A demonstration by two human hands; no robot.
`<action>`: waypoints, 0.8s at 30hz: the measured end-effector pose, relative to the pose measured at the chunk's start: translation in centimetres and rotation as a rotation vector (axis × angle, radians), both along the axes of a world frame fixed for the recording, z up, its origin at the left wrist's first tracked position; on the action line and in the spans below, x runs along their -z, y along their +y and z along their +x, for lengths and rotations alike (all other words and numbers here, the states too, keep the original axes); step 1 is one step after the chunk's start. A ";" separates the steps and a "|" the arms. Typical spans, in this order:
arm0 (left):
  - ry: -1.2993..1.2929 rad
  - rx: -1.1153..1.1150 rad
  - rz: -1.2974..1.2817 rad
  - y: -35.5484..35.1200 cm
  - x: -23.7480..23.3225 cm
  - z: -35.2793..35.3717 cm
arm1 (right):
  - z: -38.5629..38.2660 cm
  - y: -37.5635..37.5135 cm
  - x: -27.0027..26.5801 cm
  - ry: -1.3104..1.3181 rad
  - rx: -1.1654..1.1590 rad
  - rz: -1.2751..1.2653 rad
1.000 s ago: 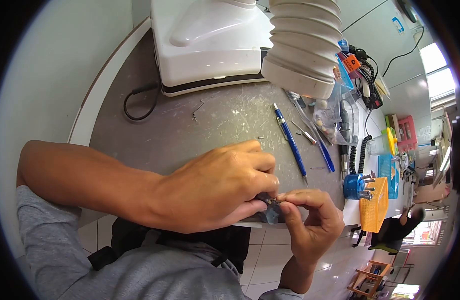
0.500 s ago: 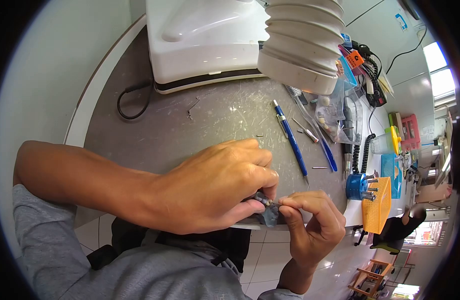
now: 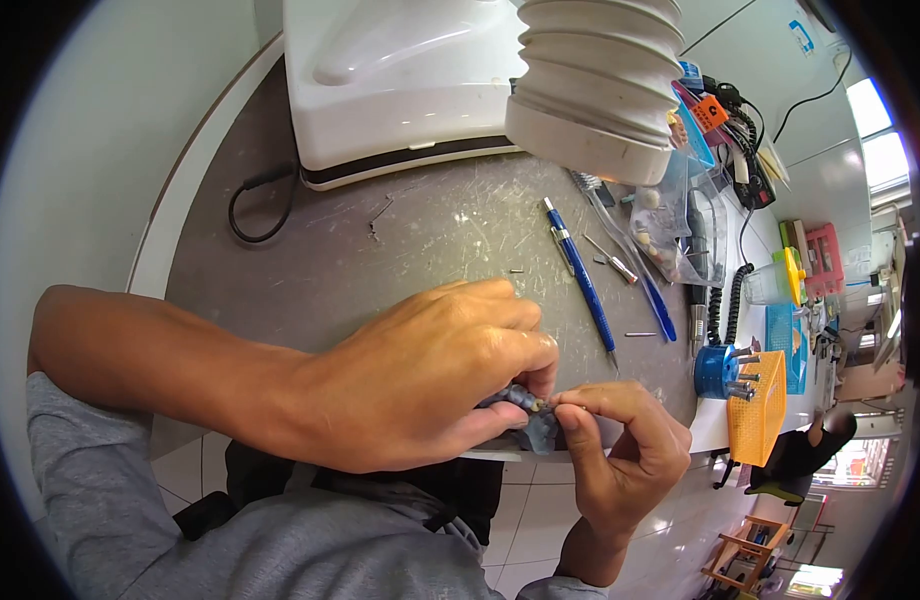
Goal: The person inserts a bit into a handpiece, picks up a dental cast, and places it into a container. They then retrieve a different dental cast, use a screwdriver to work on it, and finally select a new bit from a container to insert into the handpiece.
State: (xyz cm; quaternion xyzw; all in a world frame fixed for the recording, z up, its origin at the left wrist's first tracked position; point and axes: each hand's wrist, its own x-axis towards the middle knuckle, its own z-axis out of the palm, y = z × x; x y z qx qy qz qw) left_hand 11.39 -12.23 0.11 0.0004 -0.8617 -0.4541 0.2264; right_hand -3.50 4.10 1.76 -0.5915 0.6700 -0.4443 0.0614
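Note:
At the front edge of the bench, my left hand is closed around a small grey-blue dental model with tooth shapes along its top. Most of the model is hidden under my fingers. My right hand is beside it, thumb and index finger pinched together against the model's right side. Whatever thin piece sits between those fingertips is too small to name. Beyond the hands lie a blue mechanical pencil, a short metal driver and a small metal pin.
A white machine stands at the back, beside a ribbed white hose hanging over the bench. To the right are a plastic bag, a blue bur holder and a yellow basket. A person sits farther off.
My left fingers have shifted slightly, showing more of the model's teeth. The right fingertips have moved a little left, closer against the model. The view has shifted slightly.

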 end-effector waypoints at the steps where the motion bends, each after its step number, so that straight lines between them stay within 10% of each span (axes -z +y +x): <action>1: 0.007 -0.006 -0.003 0.0 0.0 0.0 | 0.1 0.0 0.1 -0.005 0.002 -0.010; 24: -0.003 0.013 -0.017 -0.1 -0.2 -0.1 | 0.9 0.1 0.5 0.025 0.050 -0.091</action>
